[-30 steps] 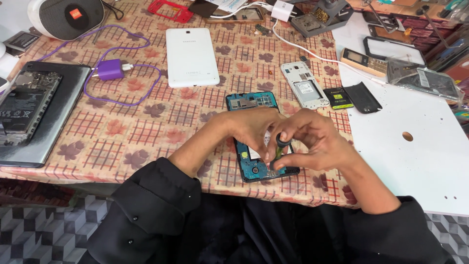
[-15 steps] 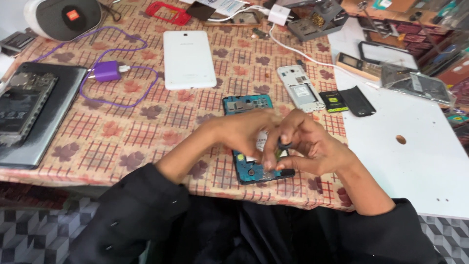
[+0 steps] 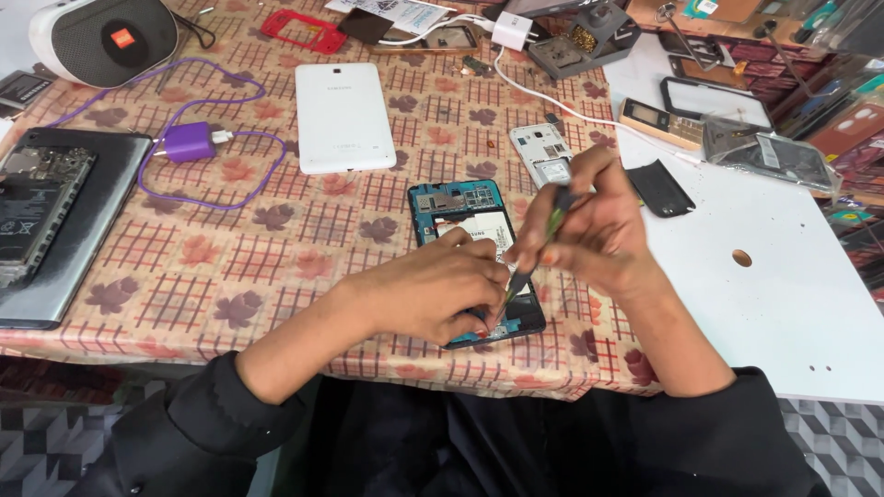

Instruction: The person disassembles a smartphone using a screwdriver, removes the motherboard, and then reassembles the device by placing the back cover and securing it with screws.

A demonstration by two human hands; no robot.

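An opened phone (image 3: 465,212) with a teal inner frame and a white battery lies flat on the patterned tablecloth, near the front edge. My left hand (image 3: 433,290) rests on its lower half, fingers pressed against the phone's bottom end. My right hand (image 3: 589,225) hovers just right of the phone and grips a thin green-and-black screwdriver (image 3: 534,248), whose tip points down at the phone's lower right part. Both arms wear black sleeves.
A white tablet (image 3: 343,115) lies face down behind the phone. Left are a purple charger with cable (image 3: 189,143), a dismantled device on a dark laptop (image 3: 41,207) and a round speaker (image 3: 103,37). A white board (image 3: 783,294) covers the right side, with phone parts and tools behind.
My right hand has lifted and tilted the screwdriver up over the phone. My left hand has slid down onto the phone's lower end. The view has shifted slightly.
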